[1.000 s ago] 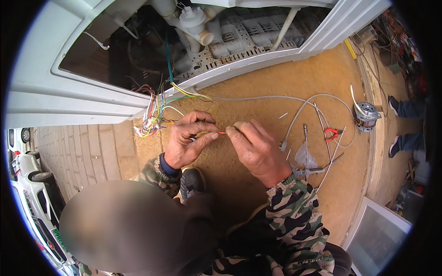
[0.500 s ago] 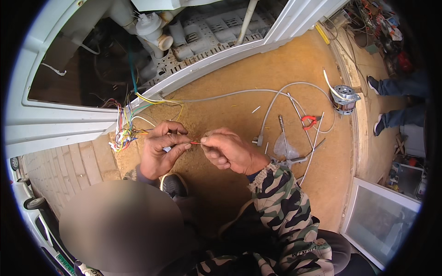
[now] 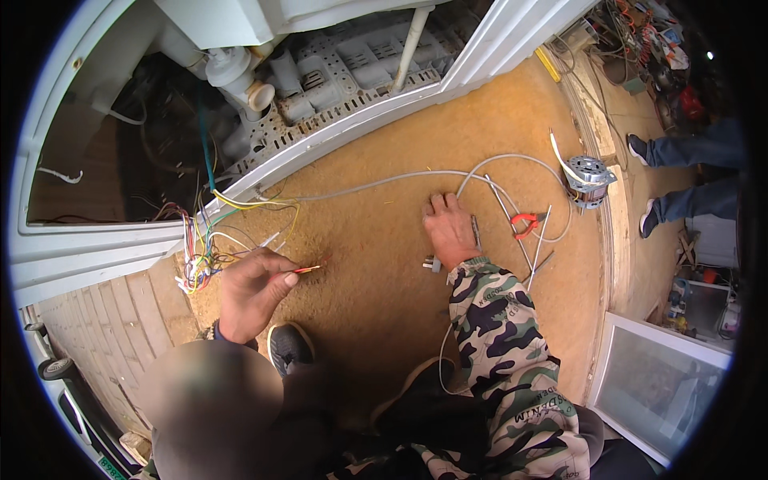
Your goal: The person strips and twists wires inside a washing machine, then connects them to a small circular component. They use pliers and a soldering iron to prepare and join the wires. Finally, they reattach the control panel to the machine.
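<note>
Where the tan floor (image 3: 376,296) is bounded from nine to twelve o'clock, the way is closed off by an open white housing (image 3: 104,246), inside which slotted, rust-marked parts are seen. Near nine o'clock a tangled wire bundle (image 3: 200,264) is spread beside its edge. A grey cable (image 3: 384,186) is stretched across the floor and looped round toward two o'clock, and within its curve red-handled pliers (image 3: 524,226) and pale rods (image 3: 494,190) are enclosed. Just past the loop a motor (image 3: 590,192) is set by the sill (image 3: 610,256); farther out, between two and three o'clock, another person's legs (image 3: 692,150) are seen. At four o'clock the floor is edged by a white-framed panel (image 3: 664,388).

One motor, one pair of pliers, one plug (image 3: 433,264), two legs and at least two rods are counted; the bundled wires are too tangled to be numbered.

Toward eight o'clock, the red and yellow wires (image 3: 306,270) are pinched between thumb and forefinger in the grip of the left hand (image 3: 252,292), their ends pointed toward three o'clock. The right hand (image 3: 450,230) is lowered palm down near three o'clock, beside the plug; whether anything is held beneath its bent fingers cannot be told.

Half a second ago the wires were being worked by both hands together; now they are held by the left alone, and the right is well apart. A thin pale cord (image 3: 442,360) is now also seen beside the right sleeve (image 3: 512,344).
</note>
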The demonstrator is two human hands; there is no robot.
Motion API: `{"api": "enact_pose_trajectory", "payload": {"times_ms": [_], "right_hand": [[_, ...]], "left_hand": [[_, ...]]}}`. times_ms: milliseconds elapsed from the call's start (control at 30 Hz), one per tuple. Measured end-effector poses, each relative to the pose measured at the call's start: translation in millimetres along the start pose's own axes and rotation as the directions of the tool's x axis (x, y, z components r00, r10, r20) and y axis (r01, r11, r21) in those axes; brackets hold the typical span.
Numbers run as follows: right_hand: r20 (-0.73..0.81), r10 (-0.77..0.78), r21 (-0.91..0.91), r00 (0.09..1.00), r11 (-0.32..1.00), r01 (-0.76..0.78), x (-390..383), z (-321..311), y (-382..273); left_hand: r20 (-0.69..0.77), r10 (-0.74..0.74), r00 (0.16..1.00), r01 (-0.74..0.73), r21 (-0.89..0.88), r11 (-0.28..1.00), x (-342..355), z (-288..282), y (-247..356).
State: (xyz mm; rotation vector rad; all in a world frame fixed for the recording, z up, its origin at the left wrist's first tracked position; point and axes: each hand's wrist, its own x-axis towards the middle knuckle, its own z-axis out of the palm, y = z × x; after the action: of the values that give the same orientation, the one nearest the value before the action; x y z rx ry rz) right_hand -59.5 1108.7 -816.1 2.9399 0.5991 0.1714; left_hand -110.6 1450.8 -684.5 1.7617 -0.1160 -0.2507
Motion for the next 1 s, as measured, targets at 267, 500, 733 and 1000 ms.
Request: {"api": "enact_pose_trajectory", "payload": {"times_ms": [267, 500, 733, 1000], "right_hand": [[0.134, -0.120, 0.045, 0.984, 0.992, 0.114, 7, 24, 15], [0.164, -0.021, 0.176, 0.986, 0.984, -0.008, 17, 11, 2], [0.352, 0.347, 0.876, 0.869, -0.450, -0.175, 48, -51, -46], [0.328, 0.395, 0.474, 0.858, -0.854, 0.212, 28, -128, -51]], "left_hand": [[0.180, -0.231, 0.956, 0.276, -0.285, 0.918, 12, -8, 31], [0.235, -0.228, 0.945, 0.313, -0.449, 0.837, 35, -3, 62], [0.198, -0.212, 0.957, 0.287, -0.553, 0.782, 46, 2, 61], [0.262, -0.196, 0.945, 0.312, -0.542, 0.780, 68, 46, 52]]}}
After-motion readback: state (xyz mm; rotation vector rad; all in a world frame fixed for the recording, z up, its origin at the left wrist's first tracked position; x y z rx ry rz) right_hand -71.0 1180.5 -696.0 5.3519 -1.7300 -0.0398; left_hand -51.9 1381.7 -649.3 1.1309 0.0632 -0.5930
